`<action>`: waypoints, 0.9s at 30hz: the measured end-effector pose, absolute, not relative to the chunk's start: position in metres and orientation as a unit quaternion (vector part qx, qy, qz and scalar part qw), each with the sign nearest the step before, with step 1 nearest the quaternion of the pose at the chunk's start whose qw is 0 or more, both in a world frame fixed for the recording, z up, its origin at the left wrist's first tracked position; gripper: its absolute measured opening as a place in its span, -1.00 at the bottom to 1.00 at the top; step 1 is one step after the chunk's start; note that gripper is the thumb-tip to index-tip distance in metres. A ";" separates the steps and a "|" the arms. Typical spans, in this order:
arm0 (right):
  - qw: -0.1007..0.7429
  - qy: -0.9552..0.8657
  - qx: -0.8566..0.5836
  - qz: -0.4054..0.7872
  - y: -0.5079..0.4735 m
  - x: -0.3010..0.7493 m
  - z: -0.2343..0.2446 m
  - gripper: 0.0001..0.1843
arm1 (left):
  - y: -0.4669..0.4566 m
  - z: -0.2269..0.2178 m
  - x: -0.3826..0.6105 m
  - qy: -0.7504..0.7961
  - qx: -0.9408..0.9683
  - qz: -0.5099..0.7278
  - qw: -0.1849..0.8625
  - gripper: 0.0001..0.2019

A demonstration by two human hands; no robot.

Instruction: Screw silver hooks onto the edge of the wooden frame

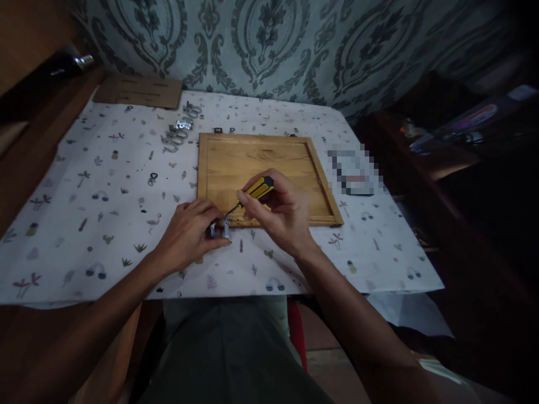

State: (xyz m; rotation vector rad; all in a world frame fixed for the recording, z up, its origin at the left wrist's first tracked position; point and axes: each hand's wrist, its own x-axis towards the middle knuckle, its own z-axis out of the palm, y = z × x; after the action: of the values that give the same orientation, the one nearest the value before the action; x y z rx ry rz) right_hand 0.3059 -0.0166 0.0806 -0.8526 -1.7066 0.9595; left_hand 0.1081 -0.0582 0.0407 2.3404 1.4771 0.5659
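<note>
A wooden cabinet door (261,163) with a raised frame lies flat on the table. At its near left edge sits a metal hinge (226,229). My left hand (191,230) grips this hinge between thumb and fingers, against the door's frame. In my right hand (284,210) is a screwdriver (257,192) with a yellow and black handle. Its shaft slants down to the left, and the tip meets the hinge or lies right by it; the exact contact is too small to tell.
Several more metal hinges (181,128) lie in a row at the back left, near a flat piece of cardboard (138,91). A pixelated object (356,171) lies right of the door. A patterned cloth (105,185) covers the table. To the right is a plastic bottle (475,119).
</note>
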 end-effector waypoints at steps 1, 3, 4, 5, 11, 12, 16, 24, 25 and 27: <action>0.481 -0.701 -0.349 0.393 -0.017 0.306 0.080 -0.69 | -0.058 0.041 0.108 0.517 0.818 0.196 0.160 -0.61; 0.479 -0.703 -0.350 0.392 -0.017 0.307 0.080 -0.68 | -0.058 0.041 0.109 0.519 0.816 0.194 0.164 -0.62; 0.478 -0.703 -0.352 0.391 -0.017 0.307 0.081 -0.68 | -0.058 0.041 0.109 0.521 0.815 0.193 0.164 -0.63; 0.477 -0.704 -0.353 0.391 -0.017 0.308 0.081 -0.67 | -0.058 0.041 0.109 0.522 0.815 0.192 0.163 -0.64; 0.468 -0.707 -0.350 0.397 -0.016 0.306 0.083 -0.63 | -0.058 0.041 0.108 0.520 0.814 0.199 0.168 -0.65; 0.464 -0.708 -0.350 0.401 -0.016 0.305 0.083 -0.63 | -0.058 0.041 0.108 0.519 0.813 0.201 0.169 -0.64; 0.456 -0.709 -0.347 0.411 -0.016 0.304 0.085 -0.65 | -0.058 0.041 0.108 0.514 0.813 0.206 0.181 -0.64; 0.456 -0.707 -0.351 0.410 -0.018 0.304 0.085 -0.62 | -0.058 0.039 0.109 0.516 0.812 0.208 0.176 -0.63; 0.456 -0.704 -0.349 0.418 -0.018 0.304 0.085 -0.61 | -0.058 0.039 0.109 0.515 0.813 0.210 0.175 -0.63; 0.454 -0.696 -0.343 0.439 -0.017 0.304 0.085 -0.60 | -0.058 0.039 0.108 0.515 0.812 0.209 0.177 -0.63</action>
State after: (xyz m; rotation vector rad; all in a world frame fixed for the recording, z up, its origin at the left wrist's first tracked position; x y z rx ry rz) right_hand 0.3036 -0.0168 0.0851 -0.8465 -1.7172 1.0834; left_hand 0.1084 -0.0583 0.0389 2.2994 1.4586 0.5912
